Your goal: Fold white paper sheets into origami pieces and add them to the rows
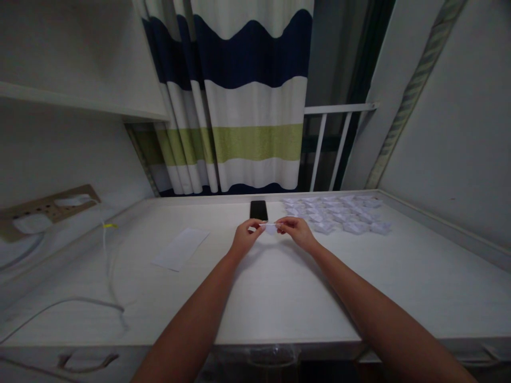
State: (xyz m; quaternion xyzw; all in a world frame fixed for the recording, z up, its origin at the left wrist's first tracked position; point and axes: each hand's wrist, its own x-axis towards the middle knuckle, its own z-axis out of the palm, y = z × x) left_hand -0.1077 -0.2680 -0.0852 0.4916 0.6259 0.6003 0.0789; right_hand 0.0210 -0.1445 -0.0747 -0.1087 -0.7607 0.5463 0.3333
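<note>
My left hand (249, 234) and right hand (294, 229) pinch opposite ends of a paper (270, 226), likely to steady it, above the worktop (275, 303) toward its far edge, folded pieces (337, 216) near the far-right corner, seemingly set aside.

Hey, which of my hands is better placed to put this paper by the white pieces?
Likely your right hand: it is nearer the white pieces, which lie on its side. Your left hand is farther off, though both pinch the paper.
</note>
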